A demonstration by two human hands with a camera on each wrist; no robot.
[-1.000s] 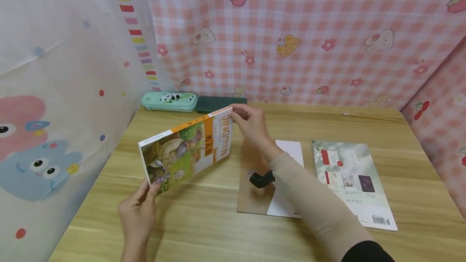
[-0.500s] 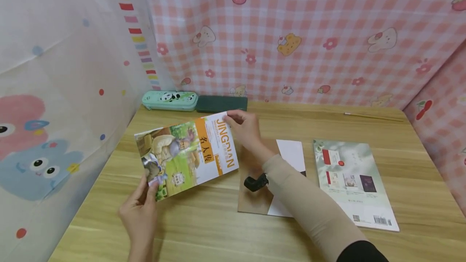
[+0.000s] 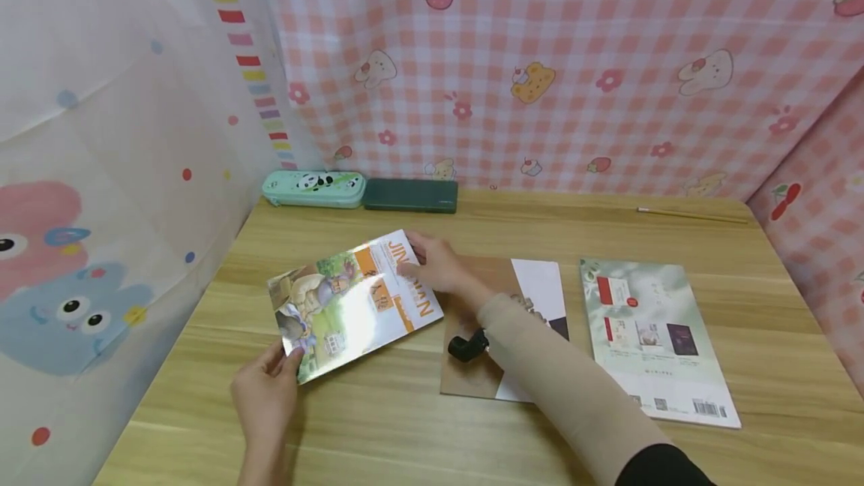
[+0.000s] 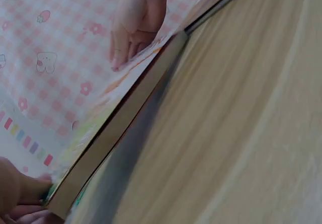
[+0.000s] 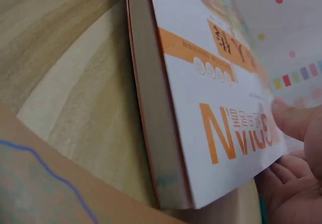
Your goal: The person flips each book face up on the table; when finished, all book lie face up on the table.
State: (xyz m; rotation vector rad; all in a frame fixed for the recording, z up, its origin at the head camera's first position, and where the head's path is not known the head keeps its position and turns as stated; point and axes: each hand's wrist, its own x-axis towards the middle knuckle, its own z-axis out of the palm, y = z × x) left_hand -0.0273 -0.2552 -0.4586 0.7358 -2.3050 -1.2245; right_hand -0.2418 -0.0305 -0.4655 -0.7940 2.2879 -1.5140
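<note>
L hand (image 3: 265, 396) pinches one corner of orange-lettered bk (image 3: 358, 306); R hand (image 3: 437, 267) grips opp. end, thumb on cover. Bk is just L of brown/white booklet (image 3: 472, 379); contact w/ table (image 3: 378, 433) unclear. Pale-grn mag. (image 3: 655, 343) lies R of booklet; teal case (image 3: 315, 189) beyond booklet, to L.

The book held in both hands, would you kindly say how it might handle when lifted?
Its page block looks thick and straight, so the book is probably fairly stiff. Glare on the cover suggests it may be slightly slippery.
</note>
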